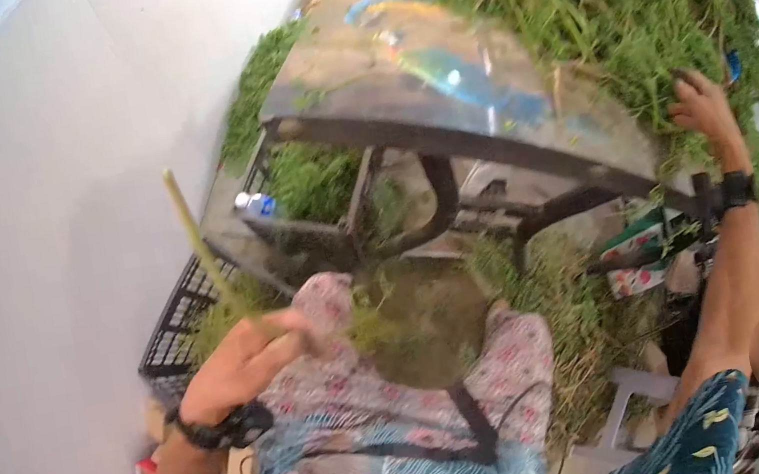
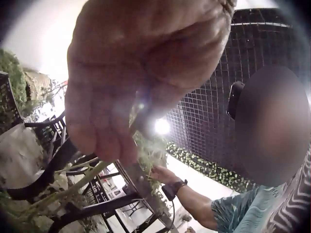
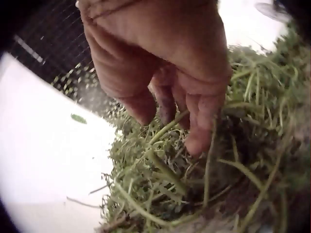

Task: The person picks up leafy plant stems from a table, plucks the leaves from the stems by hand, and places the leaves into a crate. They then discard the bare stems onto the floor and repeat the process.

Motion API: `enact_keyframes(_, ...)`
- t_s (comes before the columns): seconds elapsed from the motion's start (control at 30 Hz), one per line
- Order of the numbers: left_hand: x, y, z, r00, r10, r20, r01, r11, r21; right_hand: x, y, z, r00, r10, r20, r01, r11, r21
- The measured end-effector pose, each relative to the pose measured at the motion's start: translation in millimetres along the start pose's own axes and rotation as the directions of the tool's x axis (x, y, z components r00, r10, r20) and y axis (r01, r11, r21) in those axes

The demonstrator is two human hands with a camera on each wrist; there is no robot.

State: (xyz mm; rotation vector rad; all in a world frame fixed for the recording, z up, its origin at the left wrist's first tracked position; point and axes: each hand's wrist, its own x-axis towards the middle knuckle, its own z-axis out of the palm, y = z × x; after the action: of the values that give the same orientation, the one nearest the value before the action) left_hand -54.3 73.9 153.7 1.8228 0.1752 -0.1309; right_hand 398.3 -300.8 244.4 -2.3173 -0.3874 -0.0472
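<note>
My left hand (image 1: pixel 243 357) grips a green plant stalk (image 1: pixel 191 219) above my left thigh. The bare, thick end of the stalk sticks up past the fingers, while its blurred leafy end hangs toward my lap. In the left wrist view, the fingers fold over the stalk (image 2: pixel 80 184). Out to the right, my right hand (image 1: pixel 708 113) reaches into a large heap of leafy green plants (image 1: pixel 603 5) on the table. Its fingers point down among the stems in the right wrist view, thumb apart from the fingertips (image 3: pixel 198 141).
The table (image 1: pixel 348 60) has a dark metal frame and a glossy sheet on top. A black crate (image 1: pixel 177 323) stands left of my legs, near a small white-and-blue bottle (image 1: pixel 254 204). Loose greens (image 1: pixel 579 334) lie right of my knees, beside a pale stool (image 1: pixel 623 407). Another person sits at lower right.
</note>
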Motion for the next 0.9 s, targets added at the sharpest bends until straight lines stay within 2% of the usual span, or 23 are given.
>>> enact_keyframes(0.03,3,-8,4,1.0,0.027,-0.012,-0.028,0.997,-0.067,4,4,-6,0.999,-0.047,0.009,0.047,0.99,-0.135)
enact_keyframes(0.07,8,-11,5,0.999,0.034,-0.006,-0.035,0.996,-0.081,10,4,-13,0.99,-0.14,-0.023,0.119,0.911,-0.395)
enact_keyframes(0.1,11,-12,6,0.999,0.041,-0.002,-0.041,0.994,-0.098,10,8,-11,0.917,-0.354,-0.187,0.235,0.854,-0.465)
enact_keyframes(0.13,10,-14,8,0.999,0.048,-0.002,-0.048,0.992,-0.117,-10,-11,-9,0.914,-0.341,-0.219,0.237,0.887,-0.396)
enact_keyframes(0.17,8,-15,11,0.999,0.049,-0.017,-0.051,0.986,-0.161,-29,-20,-3,0.864,-0.443,-0.238,0.353,0.871,-0.341)
enact_keyframes(0.23,10,-15,13,0.997,0.07,-0.032,-0.076,0.968,-0.24,-91,-57,32,0.861,-0.45,-0.238,0.422,0.892,-0.158)
enact_keyframes(0.3,12,-16,11,0.995,0.098,-0.024,-0.101,0.97,-0.223,-143,-57,73,0.949,-0.316,0.006,0.311,0.937,0.159)
enact_keyframes(0.33,13,-16,11,0.993,0.115,-0.021,-0.116,0.97,-0.216,-170,-69,98,0.951,-0.263,0.162,0.226,0.951,0.212)
enact_keyframes(0.37,15,-15,11,0.994,0.111,-0.022,-0.113,0.969,-0.222,-187,-61,126,0.925,-0.33,0.187,0.276,0.924,0.264)
enact_keyframes(0.4,18,-14,13,0.994,0.105,-0.023,-0.107,0.968,-0.225,-204,-56,149,0.924,-0.288,0.251,0.22,0.938,0.267)
enact_keyframes(0.47,22,-14,16,0.995,0.095,-0.02,-0.097,0.965,-0.245,-231,-51,189,0.886,-0.292,0.36,0.19,0.937,0.294)
enact_keyframes(0.53,26,-15,22,0.996,0.094,-0.01,-0.093,0.955,-0.283,-250,-59,224,0.852,-0.461,0.247,0.364,0.862,0.354)
enact_keyframes(0.57,27,-13,26,0.996,0.085,-0.041,-0.093,0.957,-0.276,-259,-64,237,0.822,-0.511,0.25,0.407,0.835,0.369)
enact_keyframes(0.63,31,-16,29,0.995,0.103,0.001,-0.095,0.923,-0.372,-271,-71,255,0.75,-0.612,0.251,0.499,0.772,0.394)
enact_keyframes(0.67,33,-19,30,0.993,0.115,0.017,-0.097,0.902,-0.42,-275,-70,260,0.748,-0.593,0.3,0.442,0.781,0.441)
enact_keyframes(0.7,35,-21,34,0.988,0.151,-0.02,-0.147,0.907,-0.394,-280,-70,265,0.737,-0.578,0.349,0.387,0.785,0.484)
enact_keyframes(0.8,37,-24,37,0.999,0.037,0.021,-0.023,0.884,-0.467,-291,-71,266,0.705,-0.474,0.528,0.171,0.836,0.522)
enact_keyframes(0.83,38,-29,40,0.999,0.038,-0.03,-0.047,0.867,-0.496,-295,-71,267,0.686,-0.421,0.593,0.085,0.856,0.51)
enact_keyframes(0.9,40,-29,39,0.995,0.002,-0.095,-0.045,0.89,-0.454,-305,-66,271,0.678,-0.392,0.622,0.013,0.852,0.523)
